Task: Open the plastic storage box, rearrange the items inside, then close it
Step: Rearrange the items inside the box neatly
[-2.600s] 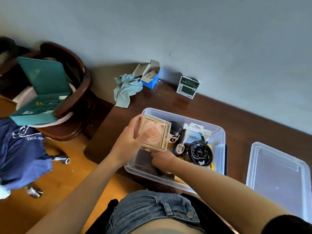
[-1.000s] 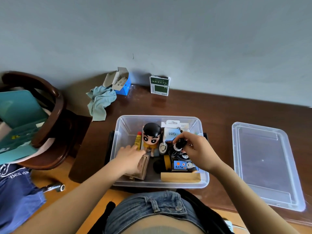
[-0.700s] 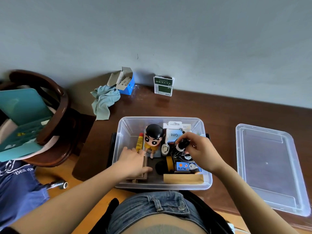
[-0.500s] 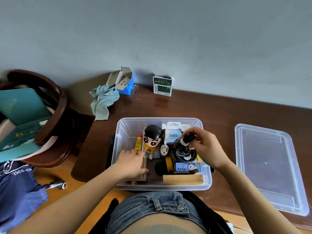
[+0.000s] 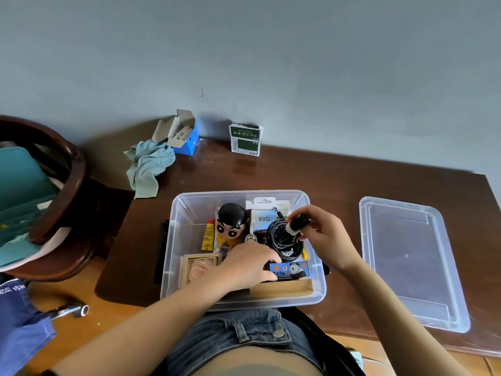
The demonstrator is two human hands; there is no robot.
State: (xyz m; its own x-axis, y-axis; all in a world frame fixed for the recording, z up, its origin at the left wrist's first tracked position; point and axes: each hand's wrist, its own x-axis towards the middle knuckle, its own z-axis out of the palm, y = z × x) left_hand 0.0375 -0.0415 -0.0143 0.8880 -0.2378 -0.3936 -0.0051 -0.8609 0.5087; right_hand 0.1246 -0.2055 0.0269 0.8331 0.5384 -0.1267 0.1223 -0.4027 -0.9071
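Note:
The clear plastic storage box [image 5: 173,240] stands open on the brown desk, and its lid [image 5: 406,261] lies flat to the right. Inside are a black-haired figurine [image 5: 231,223], a yellow tube [image 5: 208,234], a wooden framed case [image 5: 198,267], a white Q88 package [image 5: 263,218], a coiled black cable [image 5: 282,240], a blue panda box [image 5: 294,269] and a brown flat piece [image 5: 282,289]. My left hand [image 5: 244,264] reaches into the box and grips the left end of the panda box. My right hand [image 5: 322,237] pinches the cable's plug end above the coil.
At the back by the wall are a teal cloth [image 5: 149,166], an open blue carton [image 5: 181,134] and a green-and-white pack [image 5: 245,141]. A dark wooden chair [image 5: 67,199] holding a teal case stands at the left. The desk's right end is beyond the lid.
My left hand has left the wooden framed case and moved right to the panda box. My right hand has raised the cable's plug a little above the coil.

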